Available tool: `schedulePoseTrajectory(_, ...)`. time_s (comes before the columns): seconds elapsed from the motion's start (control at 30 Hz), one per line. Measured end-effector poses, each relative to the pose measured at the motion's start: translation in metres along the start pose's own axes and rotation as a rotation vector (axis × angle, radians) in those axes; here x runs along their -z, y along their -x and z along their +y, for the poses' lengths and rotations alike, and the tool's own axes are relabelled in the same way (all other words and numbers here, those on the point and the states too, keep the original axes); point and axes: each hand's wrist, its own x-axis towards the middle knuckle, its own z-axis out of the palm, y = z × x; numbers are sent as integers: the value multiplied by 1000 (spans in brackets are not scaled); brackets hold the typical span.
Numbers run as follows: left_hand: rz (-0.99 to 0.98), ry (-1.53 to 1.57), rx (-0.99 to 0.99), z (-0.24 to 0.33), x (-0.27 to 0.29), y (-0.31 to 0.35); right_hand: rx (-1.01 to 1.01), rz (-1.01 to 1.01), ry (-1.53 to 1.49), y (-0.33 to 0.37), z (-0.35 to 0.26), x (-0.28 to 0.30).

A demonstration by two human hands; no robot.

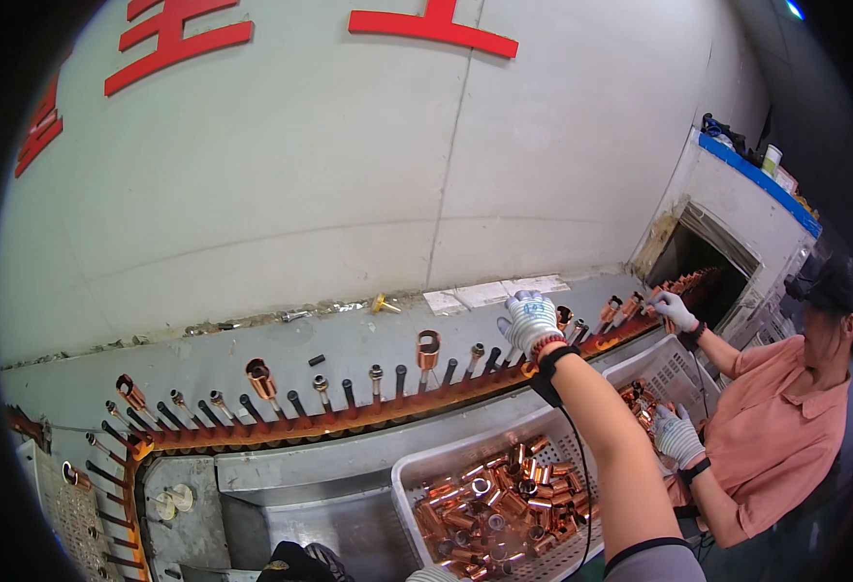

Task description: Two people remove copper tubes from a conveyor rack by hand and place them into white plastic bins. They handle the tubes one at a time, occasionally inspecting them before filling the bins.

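Observation:
My right hand (531, 322), in a white knitted glove with a dark strap at the wrist, reaches over the row of upright pegs. Its fingers curl away from me, so whatever they hold is hidden. Just right of it a copper fitting (564, 316) sits on the line. Only a sliver of my left hand (434, 574), gloved too, shows at the lower edge beside a grey perforated basket (405, 485). Its fingers are out of sight. Inside that basket lie many loose short copper tubes (514, 500). Along the orange-brown conveyor rail (349, 423), some pegs carry copper fittings (261, 380), others stand bare.
At right a co-worker in a pink shirt (785, 417) has one gloved hand (675, 310) at the line, another (678, 436) over a second basket (654, 364). The rail enters a machine opening (708, 262). A brass-coloured piece (385, 304) lies by the wall. A cable hangs from my wrist.

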Motion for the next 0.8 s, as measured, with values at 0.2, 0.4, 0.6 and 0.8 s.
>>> schedulePoseTrajectory(0.2, 74, -39, -26, 3, 6, -12, -220, -176, -404, -12, 0, -25)
schedulePoseTrajectory(0.4, 31, 8, 20, 15, 15, -30, 15, 9, -653, 2, -25, -24)
schedulePoseTrajectory(0.6, -19, -17, -26, 28, 14, -56, 375, 9, -593, 21, -43, -3)
schedulePoseTrajectory(0.8, 66, 34, -42, 21, 17, -51, 697, -34, -592, 23, -78, 5)
